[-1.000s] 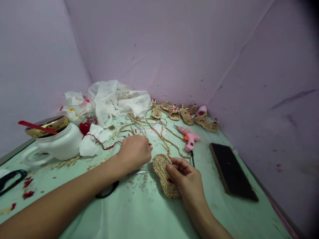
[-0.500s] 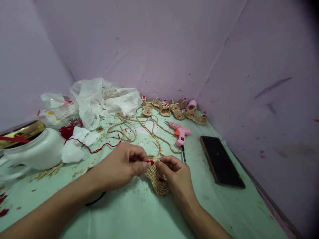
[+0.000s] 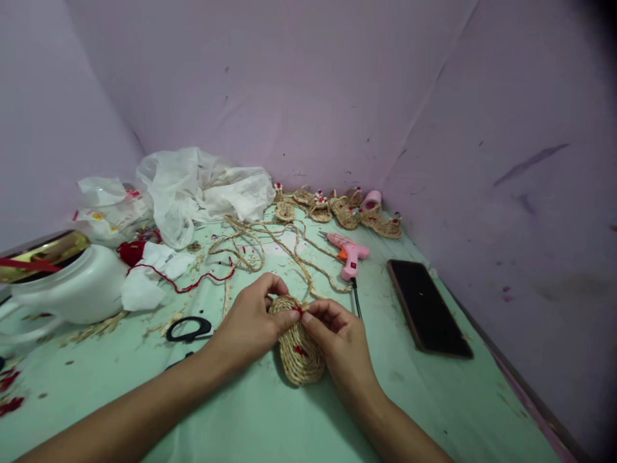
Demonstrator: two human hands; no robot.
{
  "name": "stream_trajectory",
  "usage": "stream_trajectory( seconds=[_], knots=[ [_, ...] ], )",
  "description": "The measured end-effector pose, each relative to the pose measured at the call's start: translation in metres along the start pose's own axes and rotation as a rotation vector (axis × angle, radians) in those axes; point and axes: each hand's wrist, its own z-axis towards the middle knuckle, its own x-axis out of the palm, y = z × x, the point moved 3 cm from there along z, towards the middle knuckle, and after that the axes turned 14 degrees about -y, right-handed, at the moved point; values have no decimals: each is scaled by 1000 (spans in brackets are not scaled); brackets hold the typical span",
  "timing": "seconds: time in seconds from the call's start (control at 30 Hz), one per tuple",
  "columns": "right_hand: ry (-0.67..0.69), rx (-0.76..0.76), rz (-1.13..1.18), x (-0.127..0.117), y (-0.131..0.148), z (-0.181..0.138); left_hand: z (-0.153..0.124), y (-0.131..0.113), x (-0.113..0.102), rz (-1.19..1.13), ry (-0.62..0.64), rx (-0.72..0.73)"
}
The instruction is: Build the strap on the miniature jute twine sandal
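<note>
A phone lay dark-screened on the right. On the left, crumpled paper lay just beside a white pot. A rumpled bag sat near the lilac wall, a pink tube to its right.

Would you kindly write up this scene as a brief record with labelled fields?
Left hand: grips the woven piece near its upper end
Right hand: pinches the same end
Appearance: straw-coloured, red bits at upper end and middle
Right side: pink glue gun, dark phone
Left side: white pot, red yarn ball, black-handled scissors partly hidden
Back: white plastic bag, beaded straw items
</note>
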Motion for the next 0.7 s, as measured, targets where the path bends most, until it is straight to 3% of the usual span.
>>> stream_trajectory(
  seconds=[0.1, 0.33, 0.47, 0.7],
  knots=[
    [8, 12, -48, 1, 2, 1, 0, 2, 3, -74, 104, -83],
    [80, 2, -255, -2, 9, 2, 0, -1, 3, -107, 210, -57],
    [74, 8, -217, -3, 12, 0, 0, -2, 3, -123, 235, -34],
    [134, 105, -55, 0, 8, -2, 2, 1, 3, -224, 275, -195]
  ],
)
